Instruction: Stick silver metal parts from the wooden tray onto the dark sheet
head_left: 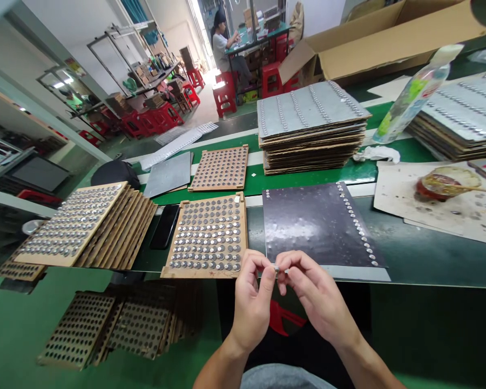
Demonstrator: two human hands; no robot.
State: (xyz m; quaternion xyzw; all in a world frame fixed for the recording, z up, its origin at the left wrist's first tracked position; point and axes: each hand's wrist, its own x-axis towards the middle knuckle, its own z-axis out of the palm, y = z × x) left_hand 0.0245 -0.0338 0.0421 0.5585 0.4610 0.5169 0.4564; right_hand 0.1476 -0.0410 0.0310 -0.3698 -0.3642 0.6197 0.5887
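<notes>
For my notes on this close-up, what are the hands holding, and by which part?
A tiny metal piece, pinched at its edges between the fingertips of the left hand and the right hand. Its exact shape is too small to tell.

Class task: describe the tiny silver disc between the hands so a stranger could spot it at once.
On the green workbench, find the dark sheet edged with a row of silver discs. At its near edge the person's left hand and right hand meet. The silver disc pinched between their fingertips is the only one held in the air.
</notes>
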